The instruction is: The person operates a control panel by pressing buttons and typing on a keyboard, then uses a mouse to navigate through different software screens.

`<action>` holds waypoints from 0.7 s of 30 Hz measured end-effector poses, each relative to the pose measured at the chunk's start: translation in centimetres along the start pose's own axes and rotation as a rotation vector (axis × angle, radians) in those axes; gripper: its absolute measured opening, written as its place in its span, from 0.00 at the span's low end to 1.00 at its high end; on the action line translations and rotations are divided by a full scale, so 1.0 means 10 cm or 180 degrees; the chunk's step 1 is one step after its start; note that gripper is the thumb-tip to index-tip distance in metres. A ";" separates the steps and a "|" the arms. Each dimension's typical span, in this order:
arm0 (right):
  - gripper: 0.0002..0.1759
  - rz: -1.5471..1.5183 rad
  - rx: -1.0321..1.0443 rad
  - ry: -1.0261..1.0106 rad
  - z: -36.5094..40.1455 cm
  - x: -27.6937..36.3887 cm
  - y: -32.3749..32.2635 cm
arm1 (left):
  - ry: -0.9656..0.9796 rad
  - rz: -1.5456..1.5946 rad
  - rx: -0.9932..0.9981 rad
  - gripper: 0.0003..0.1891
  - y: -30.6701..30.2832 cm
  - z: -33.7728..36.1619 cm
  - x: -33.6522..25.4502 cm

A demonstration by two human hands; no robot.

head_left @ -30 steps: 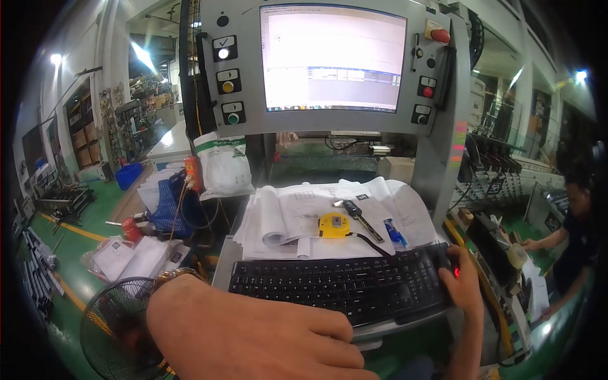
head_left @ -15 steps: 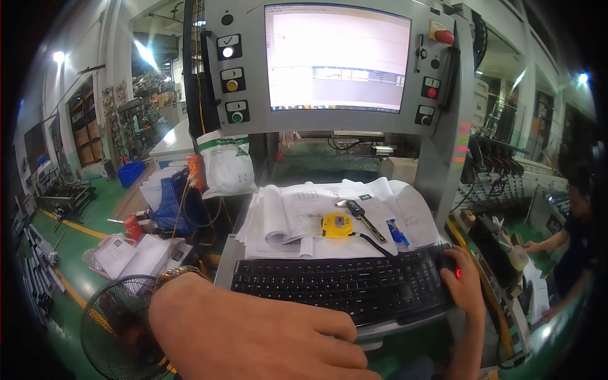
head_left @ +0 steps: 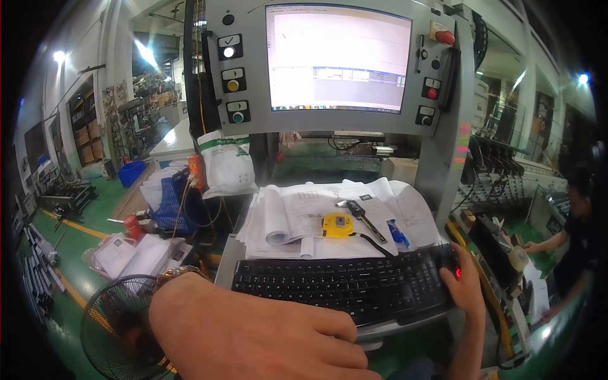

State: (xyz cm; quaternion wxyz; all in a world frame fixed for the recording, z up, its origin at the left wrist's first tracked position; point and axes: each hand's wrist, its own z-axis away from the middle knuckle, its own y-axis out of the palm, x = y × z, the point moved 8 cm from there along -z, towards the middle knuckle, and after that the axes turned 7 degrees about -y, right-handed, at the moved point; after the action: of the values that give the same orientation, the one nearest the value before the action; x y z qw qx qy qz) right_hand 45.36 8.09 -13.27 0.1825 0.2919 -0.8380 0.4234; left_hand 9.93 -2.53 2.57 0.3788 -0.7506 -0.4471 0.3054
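Observation:
My left hand (head_left: 253,329) is large in the foreground, back of the hand up, a watch (head_left: 180,273) at its wrist. Its fingers bend down in front of the black keyboard (head_left: 342,282); the fingertips and anything under them are hidden. At the keyboard's right end, my right hand (head_left: 468,282) curls round a dark mouse-like device (head_left: 457,266) with a red light, mostly covered by the fingers. Behind the keyboard, printed drawings (head_left: 304,199) carry a yellow tape measure (head_left: 337,225), a black-and-yellow cutter-like tool (head_left: 366,220) and a blue pen-like item (head_left: 399,234).
A machine panel holds a lit screen (head_left: 339,57), coloured buttons (head_left: 233,85) and a red knob (head_left: 445,37). A white bag (head_left: 229,163) hangs left of the papers. A black fan (head_left: 117,326) stands low left. A co-worker (head_left: 573,234) works at the right.
My right hand's fingers and thumb have shifted slightly at the keyboard's right end. My left hand and the things on the papers look the same.

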 end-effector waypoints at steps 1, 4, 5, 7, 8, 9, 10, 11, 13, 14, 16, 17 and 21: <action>0.37 -0.0008 -0.0002 -0.0017 0.00 0.01 0.00 | 0.0005 0.0004 -0.0006 0.43 0.00 0.01 0.00; 0.38 -0.0146 0.0029 -0.0036 -0.02 -0.10 -0.01 | -0.0119 0.0208 0.0024 0.44 -0.09 -0.04 -0.03; 0.38 -0.0303 0.0021 0.0093 -0.03 -0.17 -0.03 | -0.0137 0.0246 0.0033 0.44 -0.09 -0.04 -0.03; 0.39 -0.0620 0.0004 0.0355 -0.05 -0.29 -0.05 | -0.0027 0.0115 0.0027 0.44 -0.03 -0.01 -0.01; 0.39 -0.0703 -0.0068 0.0409 -0.06 -0.31 -0.05 | 0.0008 0.0073 0.0028 0.44 -0.01 0.00 0.00; 0.38 -0.0786 -0.0139 0.0461 -0.06 -0.32 -0.06 | 0.0005 0.0071 0.0035 0.44 -0.01 0.00 0.01; 0.38 -0.0869 -0.0207 0.0510 -0.08 -0.33 -0.06 | -0.0012 0.0084 0.0057 0.45 -0.01 -0.01 0.02; 0.38 -0.0759 -0.0268 0.0478 -0.07 -0.36 -0.05 | -0.0030 0.0098 0.0079 0.45 -0.01 -0.01 0.02; 0.37 -0.0536 -0.0385 0.0405 -0.03 -0.44 -0.01 | -0.0091 0.0166 0.0135 0.45 -0.03 -0.02 0.04; 0.36 -0.0487 -0.0381 0.0265 -0.05 -0.40 -0.01 | -0.0120 0.0202 0.0154 0.45 -0.04 -0.03 0.04; 0.35 -0.0396 -0.0382 0.0012 -0.05 -0.27 -0.02 | -0.0139 0.0267 0.0148 0.46 -0.05 -0.04 0.05; 0.35 -0.0373 -0.0331 0.0065 -0.05 -0.23 -0.02 | -0.0127 0.0283 0.0133 0.46 -0.05 -0.04 0.06; 0.34 -0.0231 -0.0233 0.0109 -0.06 -0.13 -0.04 | -0.0114 0.0219 0.0348 0.47 -0.09 -0.09 0.03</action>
State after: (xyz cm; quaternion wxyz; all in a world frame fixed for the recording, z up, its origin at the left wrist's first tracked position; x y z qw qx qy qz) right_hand 46.64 8.88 -13.41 0.2227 0.3080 -0.8385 0.3905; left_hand 10.40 -2.26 3.76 0.4005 -0.7381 -0.4103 0.3555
